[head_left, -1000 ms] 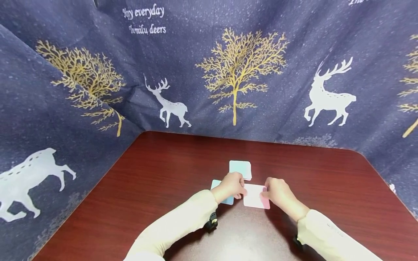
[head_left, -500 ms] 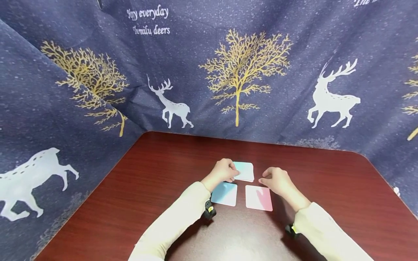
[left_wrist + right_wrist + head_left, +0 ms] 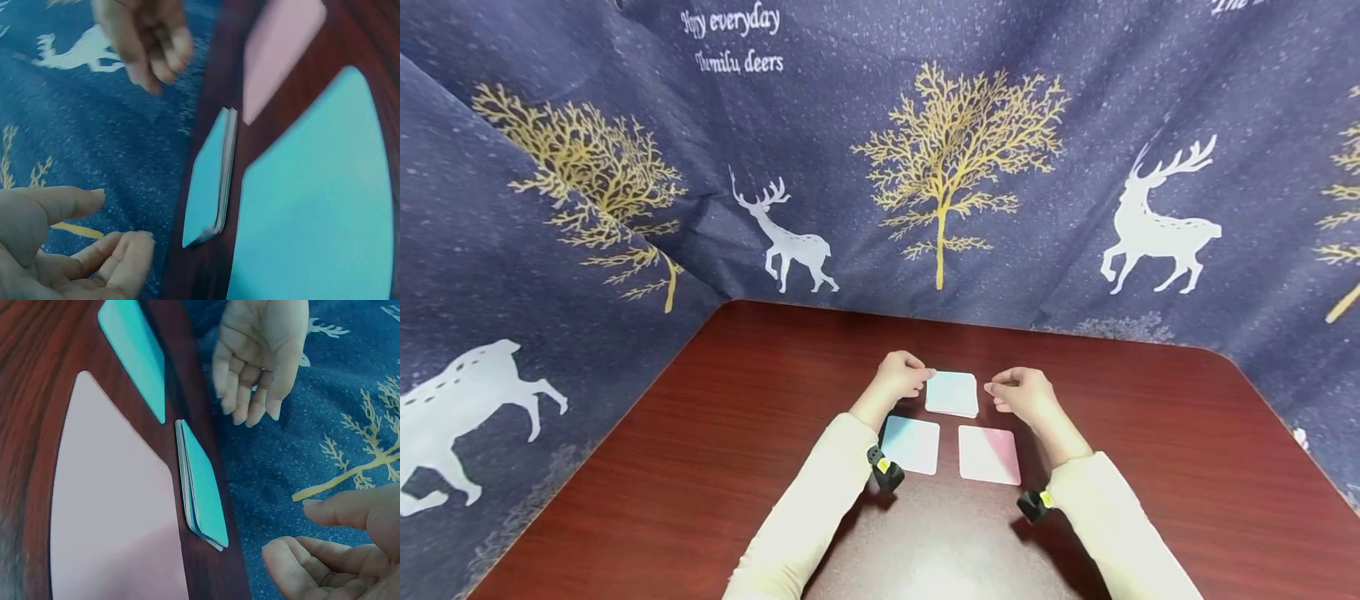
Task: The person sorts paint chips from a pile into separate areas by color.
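A small stack of square cards (image 3: 952, 393), light blue on top, lies on the table between my hands. My left hand (image 3: 900, 375) hovers at the stack's left side, thumb and fingers apart and nothing between them. Off the right side of the stack is my right hand (image 3: 1024, 392), its fingers loosely bent and holding nothing. Nearer to me lie two single cards, a blue card (image 3: 912, 445) on the left and a pink card (image 3: 989, 456) on the right. The wrist views show the stack's layered edge (image 3: 227, 172) and both hands without a card.
The reddish-brown wooden table (image 3: 760, 400) has rounded far corners. Behind it hangs a dark blue cloth (image 3: 1022, 242) printed with deer and trees. A black wrist camera (image 3: 886, 471) sits at the left cuff and another camera (image 3: 1034, 504) at the right.
Both hands have left the pink card and moved away from me to either side of the stack. The blue and pink cards now lie uncovered.
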Demonstrator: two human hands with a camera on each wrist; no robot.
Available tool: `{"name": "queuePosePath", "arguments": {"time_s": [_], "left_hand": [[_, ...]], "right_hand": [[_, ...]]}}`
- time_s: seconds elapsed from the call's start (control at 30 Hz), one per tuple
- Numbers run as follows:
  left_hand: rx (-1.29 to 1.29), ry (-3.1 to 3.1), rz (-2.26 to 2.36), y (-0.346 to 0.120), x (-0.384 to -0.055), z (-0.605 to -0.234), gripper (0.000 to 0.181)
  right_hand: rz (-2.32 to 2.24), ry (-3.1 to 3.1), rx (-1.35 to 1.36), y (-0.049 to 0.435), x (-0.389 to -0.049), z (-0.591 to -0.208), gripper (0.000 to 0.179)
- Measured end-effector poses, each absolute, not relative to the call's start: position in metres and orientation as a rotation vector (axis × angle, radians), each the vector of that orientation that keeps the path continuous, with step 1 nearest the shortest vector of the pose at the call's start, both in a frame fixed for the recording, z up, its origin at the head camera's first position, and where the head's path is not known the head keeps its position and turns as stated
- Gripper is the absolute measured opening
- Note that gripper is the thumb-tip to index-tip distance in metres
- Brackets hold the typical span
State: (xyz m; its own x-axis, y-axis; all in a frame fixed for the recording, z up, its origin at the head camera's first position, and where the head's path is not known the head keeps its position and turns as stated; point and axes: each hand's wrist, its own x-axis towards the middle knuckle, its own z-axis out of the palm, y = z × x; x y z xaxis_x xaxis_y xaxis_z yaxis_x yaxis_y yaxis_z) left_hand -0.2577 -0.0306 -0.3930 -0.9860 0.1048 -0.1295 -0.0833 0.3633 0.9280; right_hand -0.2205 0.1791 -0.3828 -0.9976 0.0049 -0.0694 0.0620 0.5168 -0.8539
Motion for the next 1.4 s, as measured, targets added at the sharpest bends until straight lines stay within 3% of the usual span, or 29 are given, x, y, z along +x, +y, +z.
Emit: {"name": "queuePosePath", "arguments": {"time_s": [0.23,0.57,1.4], "left_hand": [[-0.038,2.346,1.738,-0.032,-0.257,-0.396,0.044],[0.001,2.374,1.655,-0.026,-0.253,-0.403,0.054],[0.001,2.386,1.653,-0.014,-0.254,-0.403,0.052]], "right_hand": [[-1.627,2.589,0.088,0.175,-0.23,-0.391,0.036],[-1.639,2.5,0.157,0.166,-0.235,-0.392,0.056],[-1.56,2.465,0.11,0.158,-0.233,-0.399,0.053]]}}
